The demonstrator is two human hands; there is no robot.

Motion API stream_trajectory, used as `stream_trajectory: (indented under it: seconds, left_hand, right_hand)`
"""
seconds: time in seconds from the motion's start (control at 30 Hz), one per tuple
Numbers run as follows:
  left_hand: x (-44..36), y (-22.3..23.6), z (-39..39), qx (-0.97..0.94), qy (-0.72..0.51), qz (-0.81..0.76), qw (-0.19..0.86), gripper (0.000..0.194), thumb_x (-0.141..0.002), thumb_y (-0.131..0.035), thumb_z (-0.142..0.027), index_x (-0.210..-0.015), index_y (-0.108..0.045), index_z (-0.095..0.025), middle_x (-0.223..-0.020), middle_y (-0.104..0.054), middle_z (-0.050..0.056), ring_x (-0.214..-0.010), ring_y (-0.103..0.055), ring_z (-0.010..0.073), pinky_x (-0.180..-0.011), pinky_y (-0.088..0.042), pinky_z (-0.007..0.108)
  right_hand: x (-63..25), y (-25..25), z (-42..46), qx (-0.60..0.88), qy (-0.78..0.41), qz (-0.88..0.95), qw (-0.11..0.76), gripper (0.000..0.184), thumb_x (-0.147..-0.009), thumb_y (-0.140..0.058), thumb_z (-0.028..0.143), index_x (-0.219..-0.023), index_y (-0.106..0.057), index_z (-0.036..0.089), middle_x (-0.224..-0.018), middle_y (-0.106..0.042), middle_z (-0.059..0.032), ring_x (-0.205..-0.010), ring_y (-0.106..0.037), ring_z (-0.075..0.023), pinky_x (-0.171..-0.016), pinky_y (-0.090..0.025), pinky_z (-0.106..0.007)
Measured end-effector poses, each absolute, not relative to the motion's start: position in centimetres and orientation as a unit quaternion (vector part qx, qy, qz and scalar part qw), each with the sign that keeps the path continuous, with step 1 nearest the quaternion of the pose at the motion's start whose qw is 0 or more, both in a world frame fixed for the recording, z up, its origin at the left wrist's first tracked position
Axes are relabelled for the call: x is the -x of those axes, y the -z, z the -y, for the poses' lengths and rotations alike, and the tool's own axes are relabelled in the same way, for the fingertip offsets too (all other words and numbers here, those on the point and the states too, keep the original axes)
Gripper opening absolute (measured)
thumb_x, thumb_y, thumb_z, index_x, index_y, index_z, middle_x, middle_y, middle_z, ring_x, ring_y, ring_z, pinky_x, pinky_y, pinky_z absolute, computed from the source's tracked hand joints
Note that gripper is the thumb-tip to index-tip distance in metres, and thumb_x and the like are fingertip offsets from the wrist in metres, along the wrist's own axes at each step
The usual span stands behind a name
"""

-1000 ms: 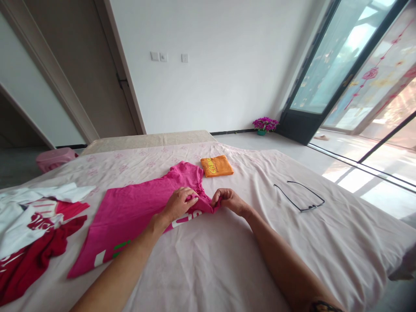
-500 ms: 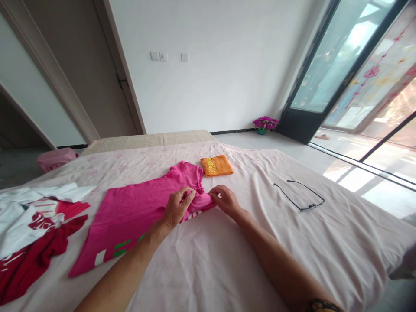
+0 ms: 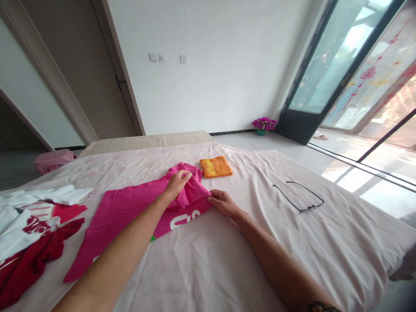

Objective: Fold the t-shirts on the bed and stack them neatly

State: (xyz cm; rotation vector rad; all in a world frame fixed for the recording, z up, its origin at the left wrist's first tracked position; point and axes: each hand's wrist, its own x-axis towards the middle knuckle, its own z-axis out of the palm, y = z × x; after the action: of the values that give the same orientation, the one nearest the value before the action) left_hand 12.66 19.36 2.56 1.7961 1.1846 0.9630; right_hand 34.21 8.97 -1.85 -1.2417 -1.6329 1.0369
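Observation:
A bright pink T-shirt (image 3: pixel 126 212) with white and green print lies on the pale pink bed sheet (image 3: pixel 201 268). Pinched in my left hand (image 3: pixel 177 184) is some of its fabric near the sleeve, lifted a little off the bed. My right hand (image 3: pixel 224 203) grips the shirt's near right corner between thumb and fingers. My left forearm covers part of the shirt's lower half and its print. Just beyond the shirt sits a folded orange garment (image 3: pixel 221 168) with yellow lettering.
Black-framed glasses (image 3: pixel 307 199) lie on the sheet to the right. White clothing (image 3: pixel 19 225) and dark red clothing (image 3: pixel 35 260) are heaped at the left. A pink plastic stool (image 3: pixel 55 160) stands past the bed's left edge. Purple flowers (image 3: pixel 264 124) stand by the wall.
My left hand has moved up and away with the pink fabric, uncovering more white print. My right hand has shifted slightly and still grips the corner.

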Motion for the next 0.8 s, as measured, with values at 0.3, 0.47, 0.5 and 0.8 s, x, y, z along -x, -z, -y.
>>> stream_trajectory:
  seconds: [0.3, 0.47, 0.5, 0.8]
  left_hand:
    - [-11.6, 0.5, -20.2, -0.727, -0.307, -0.503, 0.352, 0.056, -0.078, -0.062, -0.012, -0.133, -0.055, -0.017, -0.108, -0.071, 0.011, -0.095, -0.069, 0.0203, -0.077, -0.053, 0.028]
    - [-12.5, -0.8, -21.9, -0.75, -0.337, -0.513, 0.246, 0.053, -0.087, -0.053, -0.01, -0.139, -0.053, -0.024, -0.107, -0.072, 0.007, -0.098, -0.067, 0.0193, -0.09, -0.051, 0.034]
    - [-12.6, -0.9, -21.9, -0.752, -0.339, -0.516, 0.232, 0.053, -0.087, -0.053, -0.009, -0.138, -0.053, -0.024, -0.111, -0.071, 0.008, -0.101, -0.066, 0.0201, -0.092, -0.051, 0.035]
    - [-10.7, 1.9, -14.4, -0.893, -0.349, -0.28, 0.041, 0.037, -0.094, -0.041, -0.009, -0.119, -0.066, -0.022, -0.106, -0.072, 0.006, -0.103, -0.065, 0.0178, -0.097, -0.051, 0.035]
  right_hand:
    - [-33.9, 1.7, -9.3, 0.524, -0.399, 0.643, 0.392, 0.033, -0.089, -0.054, 0.048, -0.088, -0.064, 0.017, -0.073, -0.059, 0.0018, -0.064, -0.048, -0.012, -0.059, -0.036, -0.023]
    - [-33.3, 1.8, -9.5, 0.596, -0.286, 0.659, 0.359, 0.034, -0.094, -0.048, 0.042, -0.113, -0.066, 0.021, -0.086, -0.069, -0.0021, -0.075, -0.06, -0.0167, -0.068, -0.042, -0.026]
    - [-33.2, 1.8, -9.5, 0.617, -0.253, 0.662, 0.342, 0.035, -0.095, -0.048, 0.041, -0.12, -0.064, 0.022, -0.088, -0.07, -0.0027, -0.078, -0.062, -0.0175, -0.07, -0.042, -0.026]
    - [-32.7, 1.7, -9.2, 0.686, -0.152, 0.661, 0.261, 0.042, -0.1, -0.042, 0.04, -0.138, -0.052, 0.024, -0.093, -0.073, -0.0037, -0.085, -0.066, -0.0192, -0.071, -0.041, -0.027]
